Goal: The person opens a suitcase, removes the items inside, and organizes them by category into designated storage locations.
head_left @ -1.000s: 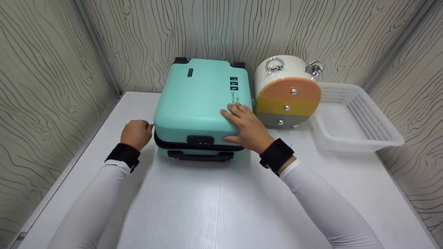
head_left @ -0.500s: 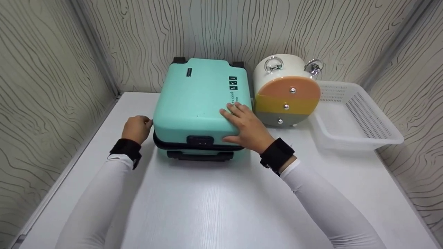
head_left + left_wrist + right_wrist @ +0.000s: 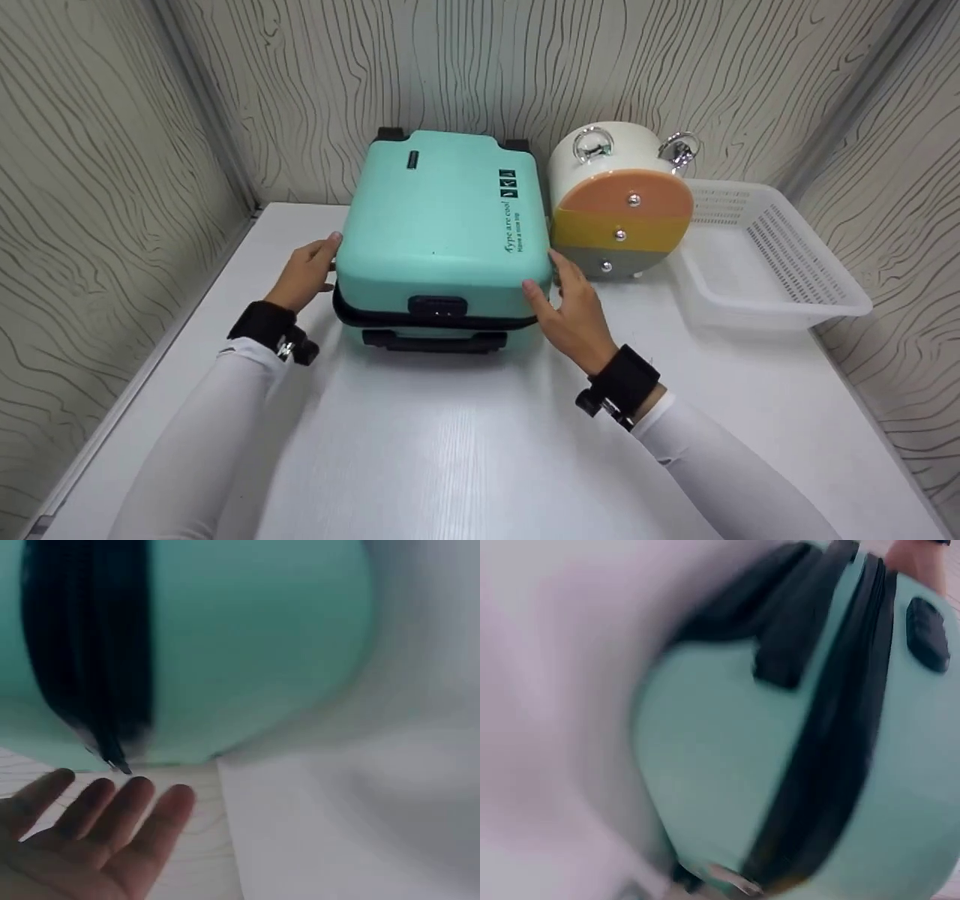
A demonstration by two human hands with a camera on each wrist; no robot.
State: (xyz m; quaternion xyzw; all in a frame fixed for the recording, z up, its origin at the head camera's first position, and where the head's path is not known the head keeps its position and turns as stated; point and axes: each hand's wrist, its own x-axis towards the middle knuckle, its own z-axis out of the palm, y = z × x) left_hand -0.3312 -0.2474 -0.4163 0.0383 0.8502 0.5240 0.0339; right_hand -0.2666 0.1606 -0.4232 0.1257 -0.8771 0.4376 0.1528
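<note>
On top of the white table [image 3: 465, 450], near the back wall, lies a small mint green suitcase [image 3: 442, 225], flat on its side w/ a black zip band round its middle and a black handle facing the person. Left hand [image 3: 306, 271] is at the case's left side, fingers straight and spread, thumb touching the top edge; the left wrist view shows the open palm [image 3: 90, 840] just beside the green shell, holding nothing. Right hand [image 3: 574, 307] is at the case's right front corner, fingers loose and touching the side, thumb on the lid edge, not curled round anything. Right wrist view is blurry but shows the green shell and black zip [image 3: 832, 735] up close. Just right of the case stands a round white box [image 3: 619, 202] w/ orange, yellow and grey drawer fronts and 2 silver rings on top. Next to that, further right, sits a white plastic basket [image 3: 825, 289].
</note>
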